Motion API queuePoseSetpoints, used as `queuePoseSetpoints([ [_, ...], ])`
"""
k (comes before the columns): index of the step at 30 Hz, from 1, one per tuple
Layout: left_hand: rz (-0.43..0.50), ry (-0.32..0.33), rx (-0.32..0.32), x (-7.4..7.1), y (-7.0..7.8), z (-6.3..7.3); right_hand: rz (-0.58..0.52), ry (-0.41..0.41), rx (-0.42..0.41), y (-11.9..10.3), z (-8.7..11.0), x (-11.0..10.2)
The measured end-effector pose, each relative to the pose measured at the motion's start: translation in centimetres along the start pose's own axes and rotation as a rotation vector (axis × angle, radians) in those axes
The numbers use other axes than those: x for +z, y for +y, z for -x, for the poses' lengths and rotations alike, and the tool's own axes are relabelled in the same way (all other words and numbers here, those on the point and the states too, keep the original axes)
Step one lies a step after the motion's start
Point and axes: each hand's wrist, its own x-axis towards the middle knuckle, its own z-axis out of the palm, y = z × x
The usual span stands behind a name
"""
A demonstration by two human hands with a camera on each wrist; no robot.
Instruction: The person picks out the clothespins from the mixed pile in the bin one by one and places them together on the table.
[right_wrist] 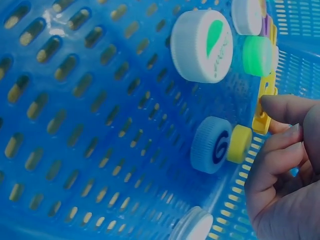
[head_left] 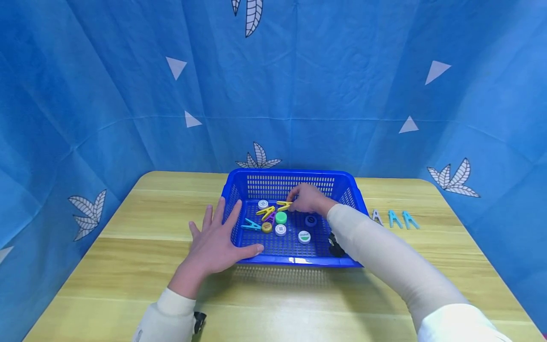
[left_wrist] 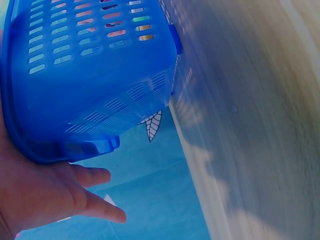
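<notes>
Inside a blue plastic basket [head_left: 299, 261], my right hand [head_left: 308, 197] pinches a yellow clothespin [right_wrist: 263, 107] between thumb and finger, close to the far side. My left hand [head_left: 215, 244] rests on the basket's left rim with its fingers spread. On the basket floor lie a second yellow clothespin [head_left: 266, 212], a purple clothespin [head_left: 270, 217] and a light-blue clothespin [head_left: 251, 225]. Several bottle caps lie around them, among them a green cap [head_left: 280, 217], a white cap with a green mark [head_left: 304, 237] and a dark blue cap [head_left: 310, 220]. A yellow cap [right_wrist: 240, 144] shows in the right wrist view.
Right of the basket, a grey clothespin [head_left: 376, 217] and two light-blue clothespins [head_left: 395, 219] lie in a row on the wooden table [head_left: 141, 266]. A blue patterned curtain [head_left: 299, 95] hangs behind and along both sides.
</notes>
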Motion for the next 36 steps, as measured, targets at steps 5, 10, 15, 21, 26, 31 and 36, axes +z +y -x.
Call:
queuePoseSetpoints([
  [5,0.007,-0.006,-0.007,0.2,0.1,0.0,-0.072,-0.004,0.020,0.1,0.1,-0.4],
  [10,0.000,-0.004,-0.007,0.2,0.1,0.0,-0.150,-0.014,0.051,0.3,0.1,-0.9],
  [15,-0.002,-0.004,-0.006,0.2,0.1,0.0,-0.171,-0.018,0.058,0.3,0.5,-1.6],
  [21,0.004,-0.011,-0.007,0.2,0.1,0.0,-0.211,-0.022,0.068,0.3,1.1,-2.5],
  [26,0.005,-0.006,-0.006,0.2,0.0,0.0,-0.190,-0.009,0.044,0.5,1.4,-3.3],
  [31,0.006,-0.002,-0.008,0.2,0.1,0.0,-0.177,0.005,0.031,0.6,1.9,-4.1],
  [36,0.002,-0.014,-0.018,0.2,0.2,0.0,-0.207,-0.001,0.030,0.6,2.6,-5.1],
])
